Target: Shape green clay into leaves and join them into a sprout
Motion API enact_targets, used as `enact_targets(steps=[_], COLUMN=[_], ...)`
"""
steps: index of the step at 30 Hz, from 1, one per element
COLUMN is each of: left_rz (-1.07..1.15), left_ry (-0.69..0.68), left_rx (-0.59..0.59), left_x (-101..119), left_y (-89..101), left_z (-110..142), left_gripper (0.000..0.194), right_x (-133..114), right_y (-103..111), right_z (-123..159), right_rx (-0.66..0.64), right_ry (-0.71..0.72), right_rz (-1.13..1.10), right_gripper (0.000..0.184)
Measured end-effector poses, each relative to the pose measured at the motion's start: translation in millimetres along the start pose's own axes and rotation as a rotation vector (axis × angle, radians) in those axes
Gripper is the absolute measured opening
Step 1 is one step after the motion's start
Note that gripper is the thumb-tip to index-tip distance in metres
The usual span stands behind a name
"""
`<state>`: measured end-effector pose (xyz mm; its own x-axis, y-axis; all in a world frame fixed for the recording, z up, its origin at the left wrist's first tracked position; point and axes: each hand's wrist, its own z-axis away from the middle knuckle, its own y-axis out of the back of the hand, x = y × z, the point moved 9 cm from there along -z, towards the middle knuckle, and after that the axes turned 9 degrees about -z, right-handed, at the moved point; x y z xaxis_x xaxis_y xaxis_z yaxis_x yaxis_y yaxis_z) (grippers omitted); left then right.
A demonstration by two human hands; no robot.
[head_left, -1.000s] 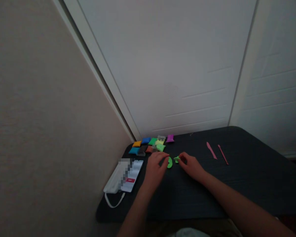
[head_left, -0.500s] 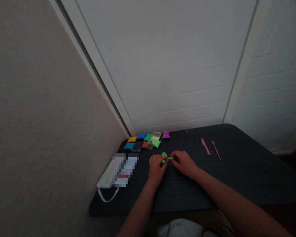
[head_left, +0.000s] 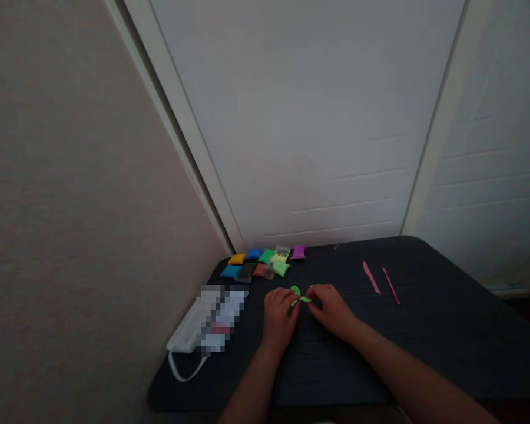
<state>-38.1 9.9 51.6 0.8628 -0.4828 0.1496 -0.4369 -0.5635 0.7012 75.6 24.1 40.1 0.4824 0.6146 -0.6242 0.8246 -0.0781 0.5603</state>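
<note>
Between my two hands is a bright green piece of modelling clay [head_left: 305,299], a thin strip in the middle. My left hand [head_left: 281,310] pinches its left end between thumb and fingers. The right end sits in the pinch of my right hand [head_left: 331,306]. A rounded green clay part [head_left: 295,290] shows just behind my left fingertips; whether it joins the strip I cannot tell. The fingers hide part of the clay.
Several coloured clay packets, among them a purple one [head_left: 298,252] and a light green one [head_left: 280,268], lie at the back left of the dark table [head_left: 335,365]. A pink knife-shaped tool [head_left: 371,278] and a thin pink stick [head_left: 391,286] lie right. A white strapped item [head_left: 194,321] lies left.
The view has tilted up slightly, so the table sits lower in the picture. Both hands keep their pinch on the green clay, and the strip between them now slopes down to the right.
</note>
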Motion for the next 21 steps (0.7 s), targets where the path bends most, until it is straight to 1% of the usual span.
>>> enact_targets(steps=[3, 8, 11, 16, 19, 21], left_rz=[0.016, 0.048, 0.057, 0.096, 0.155, 0.21], left_ry=[-0.006, 0.006, 0.023, 0.013, 0.061, 0.111], left_rx=[0.023, 0.036, 0.034, 0.035, 0.042, 0.047], left_x=[-1.5, -1.9, -1.5, -1.1, -6.1, -10.8], left_y=[1.9, 3.1, 3.8, 2.5, 1.9, 1.3], left_z=[0.2, -0.2, -0.5, 0.3, 0.9, 1.4], left_gripper=[0.014, 0.013, 0.014, 0.012, 0.011, 0.01], right_x=[-3.0, 1.0, 0.8, -0.8, 1.2, 2.2], right_y=[2.1, 6.2, 6.2, 6.2, 7.2, 5.8], right_z=[-0.1, -0.3, -0.3, 0.2, 0.7, 0.5], right_rx=[0.034, 0.102, 0.102, 0.109, 0.141, 0.141], right_ry=[0.01, -0.015, -0.008, 0.005, -0.015, -0.028], right_rz=[-0.036, -0.09, -0.093, -0.085, -0.108, -0.102], right_gripper=[0.013, 0.011, 0.01, 0.011, 0.016, 0.015])
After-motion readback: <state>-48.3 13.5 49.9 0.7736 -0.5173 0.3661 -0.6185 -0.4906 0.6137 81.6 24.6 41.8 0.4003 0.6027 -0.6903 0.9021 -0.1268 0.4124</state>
